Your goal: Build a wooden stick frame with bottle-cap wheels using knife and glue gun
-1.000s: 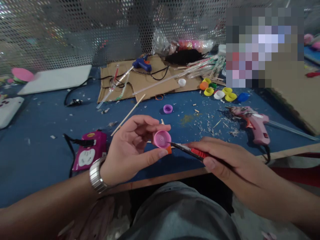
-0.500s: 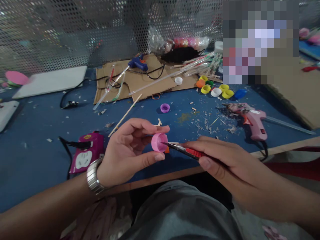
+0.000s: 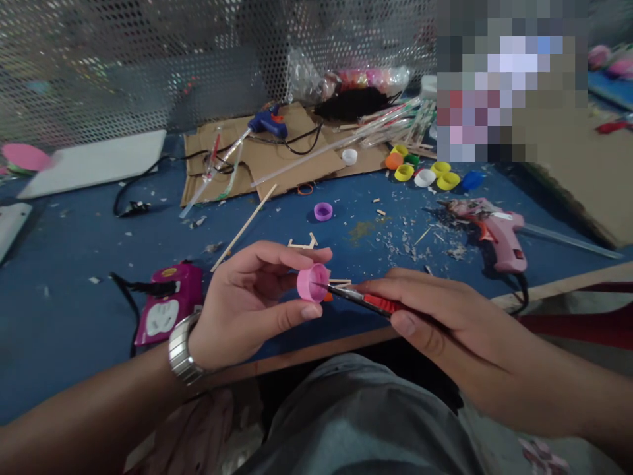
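Note:
My left hand [image 3: 257,300] holds a pink bottle cap [image 3: 307,284] between thumb and fingers, its open side facing right. My right hand [image 3: 435,323] grips a tool with a red and black handle, which looks like a utility knife [image 3: 370,301]. Its dark pointed tip reaches into the cap's opening; whether it touches the inner wall I cannot tell. Just behind the cap, small wooden stick pieces [image 3: 302,244] lie on the blue table [image 3: 277,224]. A bit of something orange [image 3: 328,297] shows beneath the cap, mostly hidden.
A purple cap [image 3: 323,212] lies beyond my hands. On the right rests a pink glue gun [image 3: 504,241]; a blue glue gun [image 3: 268,123] sits on cardboard [image 3: 287,155]. Several coloured caps [image 3: 424,177] are grouped behind. A magenta power socket box [image 3: 168,303] stands left of my wrist.
The whole view has shifted slightly, moving everything a little left in the picture. Cap and blade keep nearly the same position against each other; more of the wooden pieces shows behind my left fingers.

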